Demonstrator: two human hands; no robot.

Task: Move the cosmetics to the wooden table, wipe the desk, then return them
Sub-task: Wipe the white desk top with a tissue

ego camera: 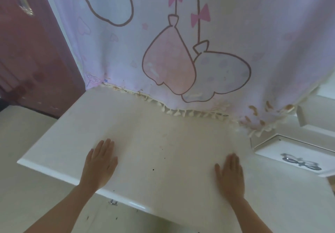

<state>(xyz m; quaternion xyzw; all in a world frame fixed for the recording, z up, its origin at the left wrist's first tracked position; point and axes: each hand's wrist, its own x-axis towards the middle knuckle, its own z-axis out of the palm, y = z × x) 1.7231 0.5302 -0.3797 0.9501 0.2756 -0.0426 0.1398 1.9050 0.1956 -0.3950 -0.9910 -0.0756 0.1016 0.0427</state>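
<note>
A white desk (145, 138) fills the middle of the head view, its top bare apart from faint stains and a few dark specks. My left hand (100, 162) lies flat on the desk near its front left edge, fingers straight and together. My right hand (230, 173) lies flat on the desk at the right, fingers straight, slightly blurred. Neither hand holds anything. No cosmetics, cloth or wooden table show in this view.
A pale pink curtain (181, 42) with balloon drawings and a tasselled hem hangs over the desk's back edge. A dark red door (32, 60) stands at the left. White drawer fronts, one with a silver bow handle (301, 162), are at the right.
</note>
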